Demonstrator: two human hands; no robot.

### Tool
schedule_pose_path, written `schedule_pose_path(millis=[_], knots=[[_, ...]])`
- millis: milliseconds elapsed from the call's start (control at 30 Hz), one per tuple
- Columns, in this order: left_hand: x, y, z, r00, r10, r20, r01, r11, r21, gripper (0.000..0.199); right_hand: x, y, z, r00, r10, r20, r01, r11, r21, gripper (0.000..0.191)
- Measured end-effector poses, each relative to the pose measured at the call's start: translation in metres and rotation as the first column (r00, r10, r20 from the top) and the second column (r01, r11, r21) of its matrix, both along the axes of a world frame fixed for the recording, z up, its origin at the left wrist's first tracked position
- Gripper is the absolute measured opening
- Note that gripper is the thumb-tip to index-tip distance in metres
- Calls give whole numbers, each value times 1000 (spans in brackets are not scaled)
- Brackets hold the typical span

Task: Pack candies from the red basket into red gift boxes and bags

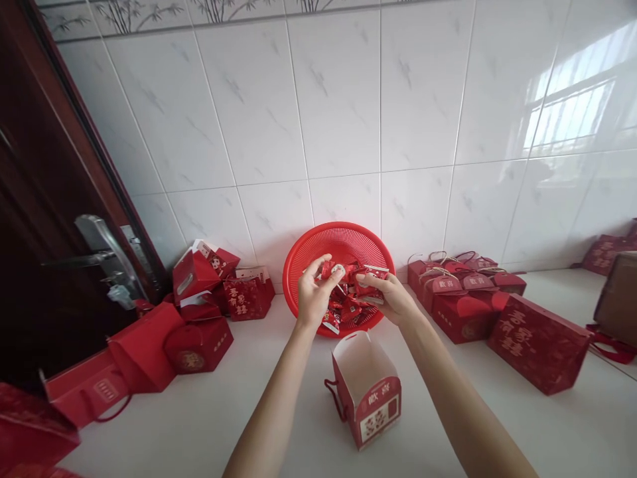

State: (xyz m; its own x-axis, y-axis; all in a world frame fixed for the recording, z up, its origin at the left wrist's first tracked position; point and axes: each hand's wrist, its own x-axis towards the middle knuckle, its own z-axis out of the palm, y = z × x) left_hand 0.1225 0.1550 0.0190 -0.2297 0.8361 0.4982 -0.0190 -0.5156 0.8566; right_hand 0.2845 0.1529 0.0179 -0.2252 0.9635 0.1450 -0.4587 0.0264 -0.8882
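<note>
The left hand (pixel 314 293) and right hand (pixel 397 300) each pinch wrapped sweets (pixel 340 272) over the red plastic colander (pixel 304 255), at twelve o'clock from the open gift box (pixel 367 392), seemingly stood close for easy reach.

Bright daylight; window glare (pixel 572 109) on wall tiles (pixel 343 106); door (pixel 44 172) dim; edges stretched.
</note>
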Motion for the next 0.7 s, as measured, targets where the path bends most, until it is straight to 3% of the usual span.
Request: schedule_pose_path(millis=[333,467,700], knots=[[8,-6,3,985,-154,78,164,977,-137,47,6,-3,4,999,-23,-26,23,1000,2,32],[9,-5,1,974,-208,94,216,973,-84,42,6,-5,6,1000,-26,-14,26,1000,5,34],[9,-1,-5,980,-192,48,193,981,-15,41,7,-9,10,998,-47,-38,49,997,54,32]])
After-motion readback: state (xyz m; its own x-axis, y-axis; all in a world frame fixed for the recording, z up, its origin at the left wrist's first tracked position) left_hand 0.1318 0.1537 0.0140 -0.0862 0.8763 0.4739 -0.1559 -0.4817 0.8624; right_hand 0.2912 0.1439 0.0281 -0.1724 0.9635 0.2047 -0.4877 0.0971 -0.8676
